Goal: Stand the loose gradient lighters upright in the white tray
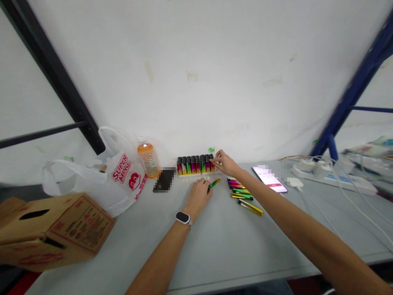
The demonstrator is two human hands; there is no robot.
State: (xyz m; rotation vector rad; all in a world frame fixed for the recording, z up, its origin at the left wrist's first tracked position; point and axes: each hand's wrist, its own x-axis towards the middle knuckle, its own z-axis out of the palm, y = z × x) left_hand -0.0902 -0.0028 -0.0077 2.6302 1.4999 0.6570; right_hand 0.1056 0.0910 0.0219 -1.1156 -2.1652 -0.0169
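Rows of colourful lighters (pixel 192 164) with black tops stand upright in a white tray (pixel 184 176) against the wall. At the tray's right end, my right hand (pixel 226 164) pinches the top of a lighter (pixel 211 164) in the row. My left hand (pixel 198 191), with a white-strapped band on its wrist, is closed in front of the tray. A green lighter (pixel 214 183) sticks out to the right from its thumb side. Under my right forearm, several shiny lighters (pixel 241 190) lie loose on the table, a gold one (pixel 251 207) nearest me.
Left of the tray are a dark flat object (pixel 165 180), an orange-capped bottle (pixel 148 159), a white plastic bag (pixel 119 176) and a cardboard box (pixel 58 229). A lit phone (pixel 270 179), a white charger (pixel 295 182) and a power strip (pixel 334 179) with cables lie to the right.
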